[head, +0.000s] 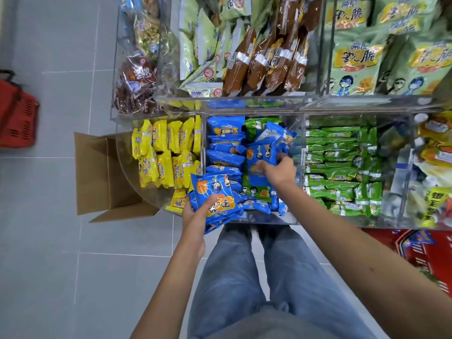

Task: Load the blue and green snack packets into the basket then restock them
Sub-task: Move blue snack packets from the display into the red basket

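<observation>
Currently stands at the clear display bin (pixel 252 218), facing its middle compartment. Clasps a small stack of blue snack packets (pixel 215 189) in the left hand (pixel 194 216), thumb laid over the top face and fingers curled beneath, just above the bin's near edge. Reaches into that compartment with the right hand (pixel 277 171), fingers closed round another blue packet (pixel 256 155) tilted up out of the loose heap. Has the green snack packets (pixel 340 167) in rows in the next compartment to the right, plus a stray green packet (pixel 256 192) under the blue heap. Has a red basket (pixel 430 255) on the floor at the right, with a blue wrapper (pixel 421 237) showing in it, and a second red basket (pixel 17 113) well apart at far left. Cannot tell from this alone whether loading or restocking. Expect light, air-puffed bags in glossy film: probably slippery, quick to slide off a stack, soft to the squeeze and crushable inside. Best to take each across its flat faces, thumb on top and fingers below, or pinch a crimped end seam; press only enough to stop sliding, and carry few at once.
</observation>
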A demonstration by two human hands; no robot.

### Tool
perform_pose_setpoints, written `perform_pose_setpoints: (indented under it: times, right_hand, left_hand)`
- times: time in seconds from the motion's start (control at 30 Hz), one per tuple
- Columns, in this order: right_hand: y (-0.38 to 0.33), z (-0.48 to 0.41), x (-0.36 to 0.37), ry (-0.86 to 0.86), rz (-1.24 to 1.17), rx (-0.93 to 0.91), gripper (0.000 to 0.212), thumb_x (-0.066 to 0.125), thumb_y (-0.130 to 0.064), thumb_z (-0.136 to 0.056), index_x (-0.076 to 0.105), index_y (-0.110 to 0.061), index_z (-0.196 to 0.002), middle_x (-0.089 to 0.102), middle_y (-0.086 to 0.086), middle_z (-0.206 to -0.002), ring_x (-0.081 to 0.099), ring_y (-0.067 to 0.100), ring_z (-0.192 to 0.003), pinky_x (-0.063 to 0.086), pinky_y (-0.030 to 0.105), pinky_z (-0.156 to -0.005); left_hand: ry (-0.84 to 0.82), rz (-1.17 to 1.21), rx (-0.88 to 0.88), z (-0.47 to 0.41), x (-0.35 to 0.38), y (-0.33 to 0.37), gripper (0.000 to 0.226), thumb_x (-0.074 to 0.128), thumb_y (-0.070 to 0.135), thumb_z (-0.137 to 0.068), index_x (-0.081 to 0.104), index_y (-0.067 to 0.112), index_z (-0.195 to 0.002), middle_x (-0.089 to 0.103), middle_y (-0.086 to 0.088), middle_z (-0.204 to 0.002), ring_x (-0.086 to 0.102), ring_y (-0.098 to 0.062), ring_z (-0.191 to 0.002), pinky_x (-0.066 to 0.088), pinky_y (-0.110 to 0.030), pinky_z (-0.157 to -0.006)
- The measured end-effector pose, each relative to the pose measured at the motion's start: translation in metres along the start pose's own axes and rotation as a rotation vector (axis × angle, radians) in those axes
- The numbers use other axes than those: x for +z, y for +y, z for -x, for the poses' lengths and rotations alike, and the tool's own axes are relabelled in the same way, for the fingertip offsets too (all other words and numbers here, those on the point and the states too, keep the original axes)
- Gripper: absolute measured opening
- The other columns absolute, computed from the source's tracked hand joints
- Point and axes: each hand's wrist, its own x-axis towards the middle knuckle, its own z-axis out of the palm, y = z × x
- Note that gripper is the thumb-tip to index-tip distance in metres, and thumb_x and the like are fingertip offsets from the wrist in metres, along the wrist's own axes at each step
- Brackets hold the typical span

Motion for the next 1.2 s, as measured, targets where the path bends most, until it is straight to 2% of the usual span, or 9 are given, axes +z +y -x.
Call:
perform_pose_setpoints:
  times: [0.1,0.23,0.4,0.57,0.7,0.8,0.9,1.07,1.2]
  right_hand:
    - [0.005,0.018,-0.021,-0.03,-0.169,-0.033,0.034,0.073,-0.024,-0.08,0.056,-0.006,-0.103,0.064,0.013,-0.107,0.061,0.031,-0.098,0.05,0.043,-0.082]
    - [0.008,0.053,-0.039,-0.3,-0.494,0.084,0.047,0.066,-0.014,-0.084,0.05,-0.002,-0.127,0.058,0.017,-0.126,0.058,0.034,-0.113,0.044,0.053,-0.099]
    - [0.013,0.088,-0.026,-0.489,-0.508,0.083,0.01,0.058,-0.007,-0.088,0.063,-0.014,-0.095,0.073,-0.009,-0.074,0.069,0.007,-0.072,0.056,0.02,-0.064]
    - [0.007,0.104,-0.013,-0.586,-0.44,0.063,0.021,0.054,-0.01,-0.092,0.06,-0.011,-0.112,0.07,0.003,-0.098,0.068,0.013,-0.082,0.055,0.02,-0.07]
    - [0.001,0.095,-0.015,-0.621,-0.382,0.14,0.026,0.045,-0.033,-0.097,0.063,-0.017,-0.107,0.07,-0.005,-0.097,0.065,0.011,-0.088,0.052,0.027,-0.082]
    - [-0.004,0.059,-0.019,-0.461,-0.328,0.142,0.037,0.048,-0.036,-0.094,0.052,-0.014,-0.124,0.06,-0.001,-0.113,0.057,0.016,-0.095,0.048,0.033,-0.086]
    - [-0.013,0.009,-0.017,-0.169,-0.41,0.219,0.066,0.065,-0.03,-0.086,0.029,-0.006,-0.136,0.044,0.008,-0.133,0.048,0.022,-0.11,0.04,0.042,-0.102]
    - [-0.026,-0.054,0.004,-0.019,-0.531,0.262,0.095,0.077,-0.03,-0.075,0.017,-0.014,-0.147,0.038,0.006,-0.146,0.038,0.029,-0.133,0.031,0.041,-0.107]
    - [-0.022,-0.067,0.011,0.031,-0.449,0.241,0.098,0.083,-0.035,-0.066,0.028,-0.009,-0.143,0.055,0.006,-0.125,0.048,0.028,-0.123,0.035,0.039,-0.104]
  left_hand:
    - [0.027,-0.018,0.025,-0.001,0.002,0.002,0.033,0.075,0.021,-0.077,0.057,0.026,-0.104,0.07,0.004,-0.096,0.07,-0.003,-0.066,0.051,-0.016,-0.049]
    - [-0.041,-0.085,0.034,0.0,0.007,0.005,0.029,0.075,0.024,-0.075,0.057,0.026,-0.098,0.07,0.004,-0.097,0.069,-0.003,-0.073,0.052,-0.019,-0.058]
    - [-0.289,-0.142,-0.065,0.013,0.016,0.008,0.062,0.065,0.047,-0.065,0.057,0.022,-0.121,0.068,-0.004,-0.114,0.067,-0.019,-0.097,0.056,-0.035,-0.075]
    - [-0.359,-0.032,-0.105,0.018,0.02,0.007,0.059,0.067,0.027,-0.067,0.057,0.011,-0.122,0.072,-0.008,-0.1,0.071,-0.019,-0.08,0.058,-0.029,-0.062]
    - [-0.296,-0.078,-0.121,0.011,0.011,0.008,0.065,0.073,0.027,-0.06,0.058,0.011,-0.121,0.073,-0.009,-0.1,0.071,-0.02,-0.079,0.058,-0.029,-0.061]
    - [-0.276,-0.067,-0.108,0.005,0.006,0.009,0.058,0.072,0.028,-0.061,0.06,0.012,-0.115,0.075,-0.003,-0.089,0.072,-0.017,-0.073,0.058,-0.028,-0.058]
    - [-0.251,-0.063,-0.119,0.001,0.005,0.009,0.065,0.071,0.031,-0.062,0.058,0.011,-0.122,0.072,-0.01,-0.105,0.071,-0.021,-0.083,0.06,-0.034,-0.068]
    - [-0.202,-0.034,-0.158,-0.005,0.006,0.008,0.076,0.081,0.021,-0.061,0.052,0.008,-0.13,0.065,-0.018,-0.12,0.065,-0.029,-0.096,0.054,-0.042,-0.084]
    - [-0.161,-0.013,-0.149,-0.005,0.008,0.009,0.075,0.071,0.028,-0.063,0.05,0.007,-0.131,0.064,-0.019,-0.121,0.065,-0.029,-0.097,0.054,-0.043,-0.084]
